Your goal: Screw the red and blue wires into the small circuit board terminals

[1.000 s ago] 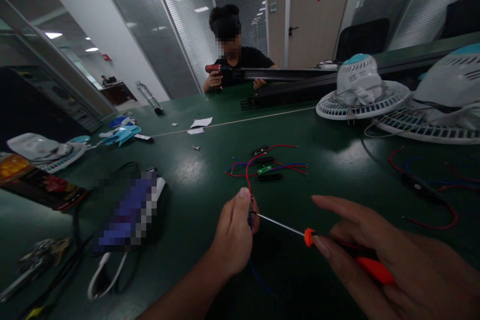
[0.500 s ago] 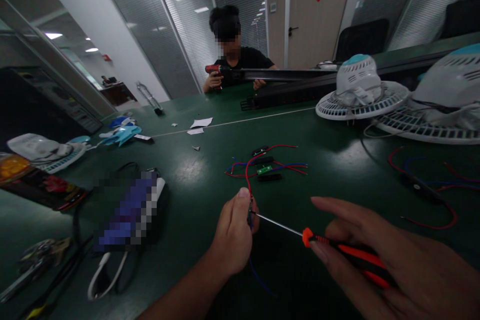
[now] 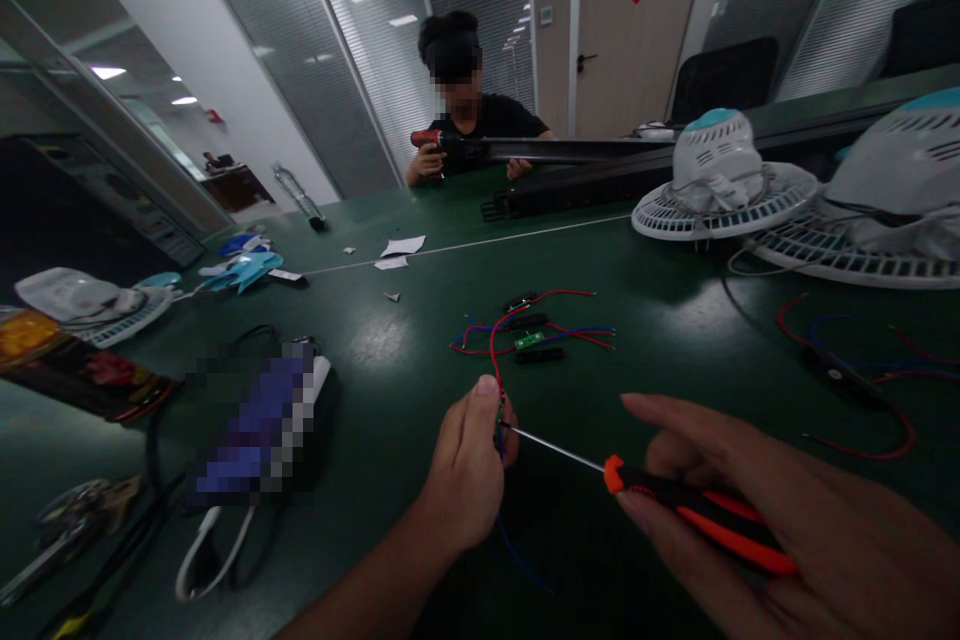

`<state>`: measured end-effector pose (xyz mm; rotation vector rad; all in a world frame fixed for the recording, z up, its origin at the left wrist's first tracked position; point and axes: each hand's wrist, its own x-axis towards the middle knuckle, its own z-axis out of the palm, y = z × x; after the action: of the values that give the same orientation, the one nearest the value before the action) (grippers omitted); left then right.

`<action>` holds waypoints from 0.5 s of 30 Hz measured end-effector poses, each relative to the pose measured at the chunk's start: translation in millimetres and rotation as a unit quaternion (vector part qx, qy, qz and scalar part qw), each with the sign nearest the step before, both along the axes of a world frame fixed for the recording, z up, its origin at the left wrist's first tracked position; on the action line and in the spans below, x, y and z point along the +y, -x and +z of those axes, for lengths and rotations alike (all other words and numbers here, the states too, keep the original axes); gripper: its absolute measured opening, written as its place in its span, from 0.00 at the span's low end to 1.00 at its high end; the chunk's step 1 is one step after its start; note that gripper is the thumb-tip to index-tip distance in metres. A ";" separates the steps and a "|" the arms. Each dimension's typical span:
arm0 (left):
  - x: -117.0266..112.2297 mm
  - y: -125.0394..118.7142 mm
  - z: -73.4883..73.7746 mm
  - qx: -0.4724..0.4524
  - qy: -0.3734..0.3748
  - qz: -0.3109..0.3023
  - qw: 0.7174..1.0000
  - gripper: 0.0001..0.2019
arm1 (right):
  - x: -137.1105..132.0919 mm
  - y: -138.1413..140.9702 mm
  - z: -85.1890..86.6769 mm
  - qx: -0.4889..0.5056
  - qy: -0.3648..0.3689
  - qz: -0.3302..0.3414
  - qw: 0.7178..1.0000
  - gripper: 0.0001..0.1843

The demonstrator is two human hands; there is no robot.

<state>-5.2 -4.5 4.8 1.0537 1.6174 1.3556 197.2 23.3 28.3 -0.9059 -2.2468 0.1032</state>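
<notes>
Between thumb and fingers, my left hand (image 3: 466,460) pinches a small circuit board (image 3: 499,420), mostly covered by the hand. A red wire (image 3: 494,355) rises from its top and a blue wire (image 3: 517,557) hangs below. My right hand (image 3: 817,510) holds an orange and black screwdriver (image 3: 712,512) by its handle, the index finger stretched out above it. The thin metal shaft points left, its tip touching the board's side. Just beyond my left hand lie a green circuit board (image 3: 529,340), black casing pieces (image 3: 540,355) and red and blue wires.
White fan heads (image 3: 716,165) stand at the right, near another wired black module (image 3: 840,370). At left are a drink bottle (image 3: 82,365), a blurred purple object (image 3: 255,425) and keys (image 3: 71,520). Across the table a person (image 3: 487,115) holds a red power drill (image 3: 427,138) against a long black bar.
The screwdriver's handle has turned a little about its axis in my right hand, and the fingers have shifted slightly. My left hand and the board have stayed in place.
</notes>
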 end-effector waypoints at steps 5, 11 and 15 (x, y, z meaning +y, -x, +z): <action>1.9 -1.0 1.0 -0.016 0.011 0.008 1.000 0.25 | 4.6 2.6 -0.4 -0.001 0.012 0.028 1.000 0.18; 4.9 -0.6 5.4 -0.001 0.021 0.002 1.000 0.27 | 10.6 0.3 -0.6 -0.023 0.024 0.034 0.999 0.17; 5.8 1.7 6.4 0.012 0.029 -0.004 1.000 0.27 | 14.9 2.0 -0.7 -0.021 0.062 0.031 0.997 0.17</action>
<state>-6.9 1.3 11.2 1.0447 1.6572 1.2880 195.2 38.1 27.6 -0.9113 -2.3287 0.2555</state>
